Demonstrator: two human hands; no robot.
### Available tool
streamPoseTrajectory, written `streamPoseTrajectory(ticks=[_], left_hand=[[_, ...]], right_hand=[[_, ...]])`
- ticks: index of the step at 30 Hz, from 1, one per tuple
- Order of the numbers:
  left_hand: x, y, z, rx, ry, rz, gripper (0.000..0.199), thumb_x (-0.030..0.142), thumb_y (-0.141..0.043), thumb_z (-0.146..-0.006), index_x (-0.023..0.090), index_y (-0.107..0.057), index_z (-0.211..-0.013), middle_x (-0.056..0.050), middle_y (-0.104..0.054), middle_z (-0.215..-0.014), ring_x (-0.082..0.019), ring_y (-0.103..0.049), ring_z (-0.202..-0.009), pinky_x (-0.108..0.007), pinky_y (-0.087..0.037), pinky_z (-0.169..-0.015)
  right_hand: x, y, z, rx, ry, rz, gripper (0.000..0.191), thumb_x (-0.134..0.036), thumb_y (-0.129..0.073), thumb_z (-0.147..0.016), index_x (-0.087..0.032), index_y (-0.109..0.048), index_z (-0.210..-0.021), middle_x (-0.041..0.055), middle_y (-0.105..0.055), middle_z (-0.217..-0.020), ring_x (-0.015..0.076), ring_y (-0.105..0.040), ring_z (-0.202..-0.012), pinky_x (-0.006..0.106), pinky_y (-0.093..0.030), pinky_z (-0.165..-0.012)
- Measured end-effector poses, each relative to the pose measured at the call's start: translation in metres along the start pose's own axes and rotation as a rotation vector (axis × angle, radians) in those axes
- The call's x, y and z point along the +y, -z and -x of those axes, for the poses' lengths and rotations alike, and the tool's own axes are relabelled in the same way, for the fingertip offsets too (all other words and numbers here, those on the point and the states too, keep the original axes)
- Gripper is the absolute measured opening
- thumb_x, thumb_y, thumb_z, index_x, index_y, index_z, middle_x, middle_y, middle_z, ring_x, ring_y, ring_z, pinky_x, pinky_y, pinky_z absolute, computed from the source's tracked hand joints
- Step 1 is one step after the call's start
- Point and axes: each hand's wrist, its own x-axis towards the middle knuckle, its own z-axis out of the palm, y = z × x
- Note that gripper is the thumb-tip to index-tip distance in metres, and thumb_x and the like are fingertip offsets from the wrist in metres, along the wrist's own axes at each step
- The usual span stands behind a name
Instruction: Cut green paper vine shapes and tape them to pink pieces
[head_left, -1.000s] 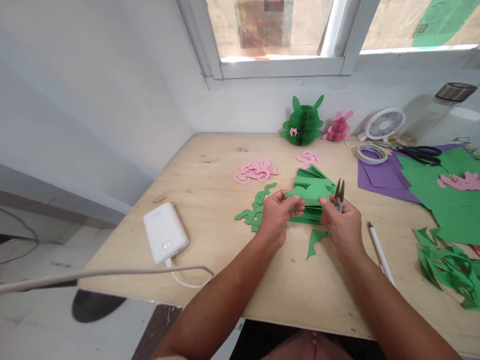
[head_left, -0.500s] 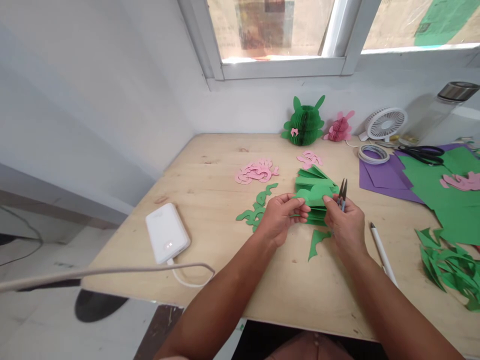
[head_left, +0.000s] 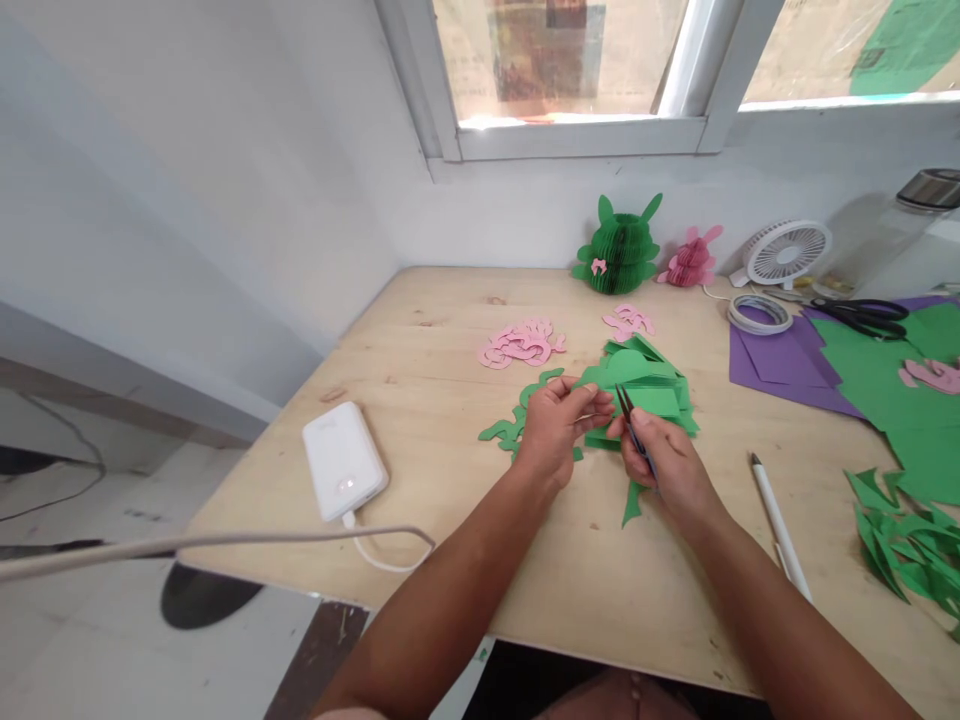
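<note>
My left hand (head_left: pixel 556 428) pinches the edge of a rounded green paper cut-out (head_left: pixel 628 368) between thumb and fingers. In my right hand (head_left: pixel 669 458) are small dark-bladed scissors (head_left: pixel 627 408), their tips pointing up and left near my left fingertips. Folded green paper pieces (head_left: pixel 670 402) lie just behind both hands, partly covered by the cut-out. A green paper scrap (head_left: pixel 633 505) rests below my right hand. Wavy green cut-outs (head_left: pixel 510 431) are to the left, partly hidden by my left hand.
Pink cut-outs (head_left: pixel 523 344), a green paper figure (head_left: pixel 621 252) and a pink one (head_left: pixel 691 262) sit farther back. To the right are a pen (head_left: pixel 780 525), tape roll (head_left: pixel 759 314), black scissors (head_left: pixel 862 316), purple paper (head_left: pixel 780 350) and green scraps (head_left: pixel 911 550). A power bank (head_left: pixel 345 462) lies left.
My right hand has let go of the green cut-out and shifted left, swinging the scissors toward my left fingers. My left hand keeps the cut-out. The view has turned slightly left.
</note>
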Motion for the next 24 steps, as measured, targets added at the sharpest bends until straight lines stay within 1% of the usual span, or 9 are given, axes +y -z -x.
streamPoseTrajectory(ticks=[2,8,11,15,24], left_hand=[[0.0006,-0.0002,0.0000,-0.005,-0.001,0.020,0.023,0.026,-0.075,-0.063,0.015,-0.056,-0.071,-0.005,-0.069,-0.070,-0.014,-0.065,-0.065,-0.031,-0.052,-0.073],[0.0019,-0.0010,0.0015,-0.025,0.006,0.043,0.019,0.022,-0.072,-0.066,0.016,-0.054,-0.071,-0.005,-0.070,-0.070,-0.014,-0.066,-0.067,-0.030,-0.052,-0.073],[0.0009,-0.0016,0.0020,-0.032,0.014,0.053,0.020,0.022,-0.072,-0.065,0.016,-0.054,-0.072,-0.005,-0.070,-0.071,-0.015,-0.067,-0.068,-0.030,-0.051,-0.072],[-0.0010,-0.0028,0.0027,-0.041,0.011,0.045,0.022,0.025,-0.073,-0.064,0.016,-0.054,-0.070,-0.004,-0.069,-0.069,-0.016,-0.068,-0.069,-0.029,-0.051,-0.070],[-0.0011,-0.0046,0.0045,-0.048,0.019,0.018,0.021,0.025,-0.073,-0.063,0.016,-0.054,-0.066,-0.003,-0.068,-0.065,-0.016,-0.067,-0.067,-0.029,-0.051,-0.069]], right_hand=[[-0.0012,-0.0009,-0.0012,-0.006,-0.045,0.006,0.047,-0.063,-0.057,-0.078,-0.016,-0.057,-0.070,-0.0075,-0.035,-0.040,0.0059,-0.024,-0.038,0.021,-0.016,-0.039],[-0.0005,-0.0006,-0.0027,0.023,-0.116,-0.024,0.049,-0.064,-0.061,-0.073,-0.015,-0.059,-0.068,-0.0083,-0.034,-0.037,0.0045,-0.020,-0.036,0.020,-0.012,-0.038],[-0.0007,-0.0009,-0.0025,0.014,-0.122,-0.025,0.049,-0.063,-0.062,-0.072,-0.015,-0.059,-0.068,-0.0082,-0.035,-0.037,0.0043,-0.020,-0.036,0.020,-0.012,-0.037],[-0.0028,-0.0022,-0.0023,0.032,-0.137,-0.022,0.050,-0.065,-0.063,-0.070,-0.015,-0.059,-0.067,-0.0081,-0.034,-0.036,0.0046,-0.020,-0.035,0.020,-0.012,-0.037],[-0.0031,-0.0024,-0.0026,0.050,-0.148,-0.044,0.051,-0.067,-0.064,-0.068,-0.016,-0.058,-0.065,-0.0080,-0.035,-0.036,0.0047,-0.021,-0.033,0.020,-0.013,-0.035]])
